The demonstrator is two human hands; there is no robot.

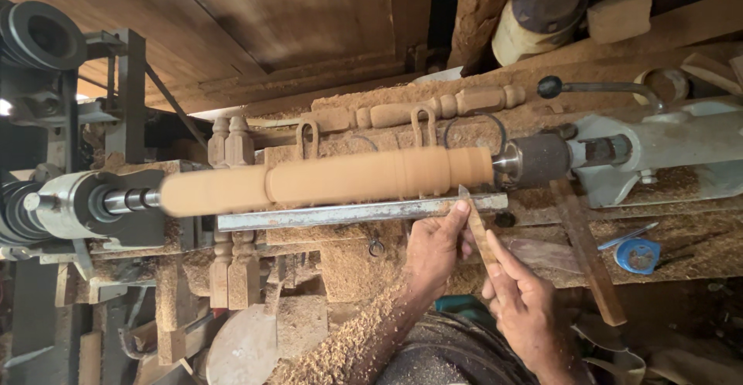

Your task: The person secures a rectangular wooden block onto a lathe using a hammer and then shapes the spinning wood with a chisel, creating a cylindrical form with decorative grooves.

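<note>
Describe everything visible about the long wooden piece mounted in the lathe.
The wooden workpiece is a long, pale tan cylinder lying level between the headstock spindle on the left and the dark tailstock centre on the right. Its surface looks motion-blurred. A step shows left of its middle, and faint rings near the right end. It sits just above the metal tool rest. A chisel, held by both hands, meets its right end.

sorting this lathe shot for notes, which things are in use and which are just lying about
In use:
- wooden workpiece blurred between the lathe centres
- metal tool rest
- chisel, tip at the wood
- left hand and right hand on the chisel

Lying about:
- turned spindle behind
- blue tape measure
- tin can
- wood block
</note>
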